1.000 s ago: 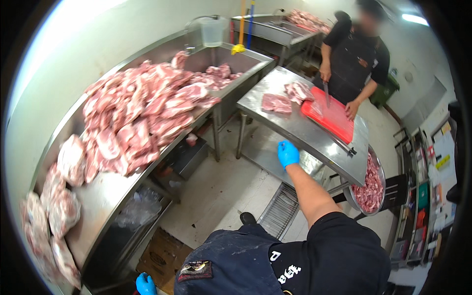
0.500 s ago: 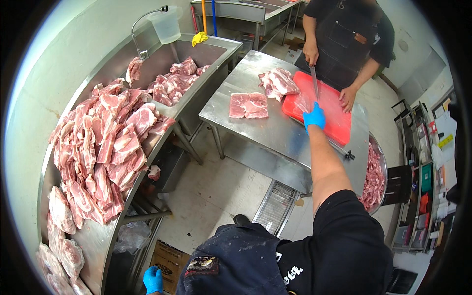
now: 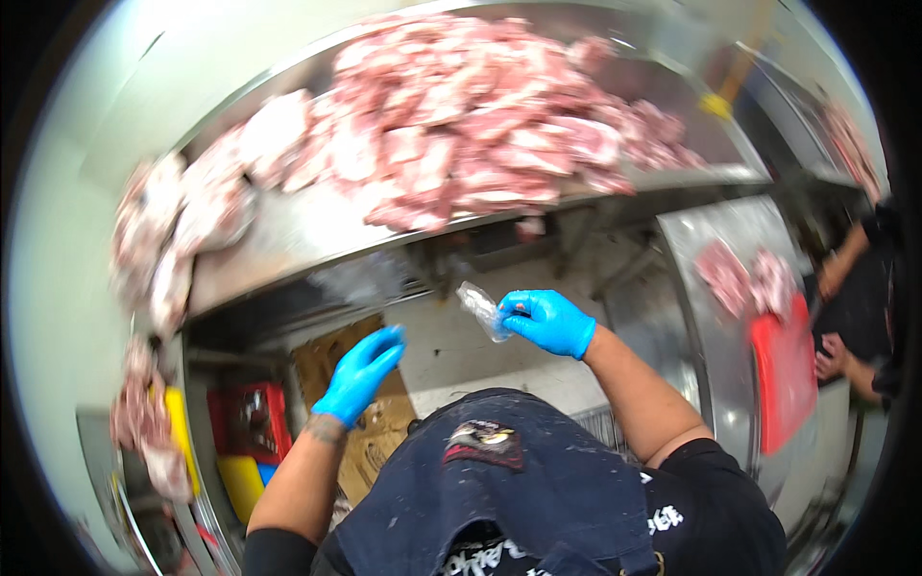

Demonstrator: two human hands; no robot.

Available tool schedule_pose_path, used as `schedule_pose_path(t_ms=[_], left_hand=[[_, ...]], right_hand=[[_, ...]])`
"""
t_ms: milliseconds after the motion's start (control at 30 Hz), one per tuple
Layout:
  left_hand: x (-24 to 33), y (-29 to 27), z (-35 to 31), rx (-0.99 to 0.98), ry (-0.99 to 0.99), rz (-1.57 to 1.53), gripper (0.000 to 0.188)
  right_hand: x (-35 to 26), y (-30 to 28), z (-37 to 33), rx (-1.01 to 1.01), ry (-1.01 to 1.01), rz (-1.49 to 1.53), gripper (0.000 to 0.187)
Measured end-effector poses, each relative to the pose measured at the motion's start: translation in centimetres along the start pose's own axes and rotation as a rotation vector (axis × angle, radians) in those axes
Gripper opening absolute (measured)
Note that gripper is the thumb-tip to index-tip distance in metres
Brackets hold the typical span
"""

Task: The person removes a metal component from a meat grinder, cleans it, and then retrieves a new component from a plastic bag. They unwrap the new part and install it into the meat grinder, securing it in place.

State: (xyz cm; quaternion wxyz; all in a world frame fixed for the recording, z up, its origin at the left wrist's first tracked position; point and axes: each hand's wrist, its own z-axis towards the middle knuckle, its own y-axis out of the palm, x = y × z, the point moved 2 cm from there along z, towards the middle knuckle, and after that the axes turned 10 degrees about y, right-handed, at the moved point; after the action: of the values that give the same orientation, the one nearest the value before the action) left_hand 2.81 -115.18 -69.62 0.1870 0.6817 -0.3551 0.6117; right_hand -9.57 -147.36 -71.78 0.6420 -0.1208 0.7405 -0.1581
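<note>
A crumpled piece of clear plastic film (image 3: 480,309) hangs from my right hand (image 3: 555,324), pinched between the gloved fingertips over the floor. To the left, my left hand (image 3: 360,376), also in a blue glove, is raised with its fingers stretched out and nothing in it; it is slightly blurred. Beyond both hands, a big heap of raw meat cuts (image 3: 461,125) lies on a steel counter (image 3: 317,223). Larger pieces of meat (image 3: 211,206), some with a shiny, wrapped look, sit at the counter's left end.
At right stands a steel table (image 3: 735,226) with two meat pieces and a red cutting board (image 3: 786,384). A co-worker's hand (image 3: 832,357) is beside the board. Flattened cardboard (image 3: 370,456) and a red tray (image 3: 280,422) are at lower left, near more meat (image 3: 154,432).
My view has turned left. My right hand has left the red cutting board and now holds the plastic in front of me. The left hand has risen from the lower edge.
</note>
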Motion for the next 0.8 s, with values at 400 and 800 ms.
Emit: schedule_pose_path(t_ms=[400, 800], left_hand=[[-1.2, -23.1, -15.2, 0.516, 0.233, 0.135, 0.039], [-7.0, -37.4, -23.6, 0.988, 0.342, 0.563, 0.006]], right_hand=[[-25.5, 29.0, 17.0, -0.422, -0.31, -0.082, 0.018], [-31.3, 47.4, 32.4, -0.571, -0.09, 0.149, 0.014]])
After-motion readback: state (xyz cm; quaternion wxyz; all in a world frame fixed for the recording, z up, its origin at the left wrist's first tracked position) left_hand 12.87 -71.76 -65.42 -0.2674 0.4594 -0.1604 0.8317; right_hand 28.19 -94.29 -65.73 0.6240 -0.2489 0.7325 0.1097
